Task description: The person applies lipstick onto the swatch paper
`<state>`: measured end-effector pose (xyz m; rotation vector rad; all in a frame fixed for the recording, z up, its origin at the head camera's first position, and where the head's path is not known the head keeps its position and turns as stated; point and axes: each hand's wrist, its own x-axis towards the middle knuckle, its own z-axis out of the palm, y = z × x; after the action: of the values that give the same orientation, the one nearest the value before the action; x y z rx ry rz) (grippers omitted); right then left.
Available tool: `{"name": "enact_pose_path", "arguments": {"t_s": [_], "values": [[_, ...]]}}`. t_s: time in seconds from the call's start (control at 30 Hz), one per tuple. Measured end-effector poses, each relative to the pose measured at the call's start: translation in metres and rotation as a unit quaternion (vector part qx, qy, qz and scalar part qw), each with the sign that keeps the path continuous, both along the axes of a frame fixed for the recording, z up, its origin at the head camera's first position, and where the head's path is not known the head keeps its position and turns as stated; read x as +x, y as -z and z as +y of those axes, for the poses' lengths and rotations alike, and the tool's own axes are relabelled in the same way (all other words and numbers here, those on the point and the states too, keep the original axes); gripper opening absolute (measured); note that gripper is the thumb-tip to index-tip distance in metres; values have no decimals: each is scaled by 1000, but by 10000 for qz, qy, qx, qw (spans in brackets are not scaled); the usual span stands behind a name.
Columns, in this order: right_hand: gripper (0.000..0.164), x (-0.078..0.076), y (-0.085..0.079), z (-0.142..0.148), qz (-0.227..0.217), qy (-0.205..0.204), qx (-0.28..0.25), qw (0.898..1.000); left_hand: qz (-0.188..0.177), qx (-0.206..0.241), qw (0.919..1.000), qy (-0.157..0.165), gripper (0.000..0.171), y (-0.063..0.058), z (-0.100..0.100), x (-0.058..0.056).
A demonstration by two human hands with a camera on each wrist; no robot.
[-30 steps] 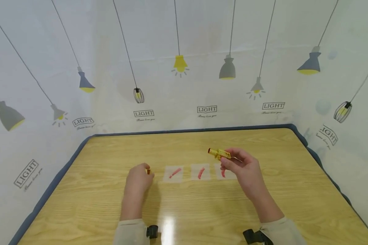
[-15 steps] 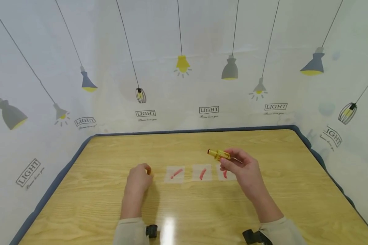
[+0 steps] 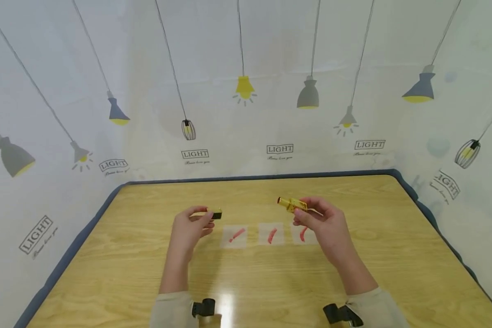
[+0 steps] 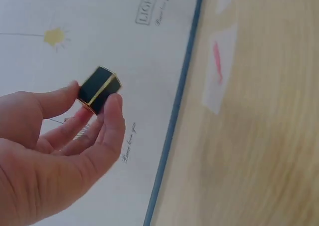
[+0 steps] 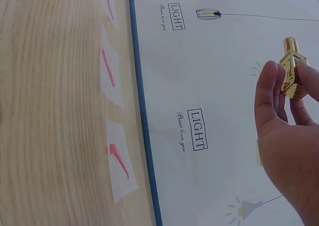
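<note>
My left hand pinches a black lipstick cap with gold edges between thumb and fingers, raised over the table. In the left wrist view the dark faces and gold trim of the cap show clearly. Across from it, my right hand grips a gold lipstick tube by its boxy base, its round end pointing left. The right wrist view shows the patterned base and bare round neck of the tube. A gap separates cap and tube.
Three paper squares with red smears lie in a row on the wooden table: a left one, a middle one and a right one, partly behind my right hand. A lamp-printed backdrop surrounds the table's far edges.
My left hand has risen from near the tabletop and turned, bringing the cap into clear view at its fingertips. The right hand keeps holding the lipstick tube in nearly the same place.
</note>
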<state>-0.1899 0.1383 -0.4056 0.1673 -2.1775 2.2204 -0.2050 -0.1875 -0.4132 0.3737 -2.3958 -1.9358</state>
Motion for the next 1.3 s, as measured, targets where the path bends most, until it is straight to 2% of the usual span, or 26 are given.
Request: {"name": "enact_pose_path", "arguments": {"t_s": [0.07, 0.3, 0.37, 0.5, 0.6, 0.8, 1.1, 1.3], "values": [[40, -3, -1, 0, 76, -36, -62, 9999, 73, 647, 9978, 96, 39, -6, 5, -2], [38, -7, -4, -2, 209, -86, -136, 9997, 240, 1568, 9866, 382, 37, -21, 24, -3], [36, -7, -5, -4, 211, -52, -119, 9997, 344, 1930, 9799, 385, 36, -22, 33, -3], [35, -6, -7, -12, 186, -48, -254, 9995, 540, 2689, 9610, 361, 32, -24, 53, -5], [36, -6, -8, -18, 129, -78, -370, 9992, 673, 3014, 9504, 368, 29, -27, 66, -4], [36, -5, -11, -19, 74, 12, -237, 9997, 738, 3171, 9441, 512, 30, -33, 78, 0], [39, -3, -7, -20, 193, -58, -256, 9995, 739, 2995, 9479, 800, 26, -37, 84, 10], [39, -1, -7, -20, 221, 17, -155, 9996, 810, 2812, 9515, 952, 26, -37, 88, 12]]}}
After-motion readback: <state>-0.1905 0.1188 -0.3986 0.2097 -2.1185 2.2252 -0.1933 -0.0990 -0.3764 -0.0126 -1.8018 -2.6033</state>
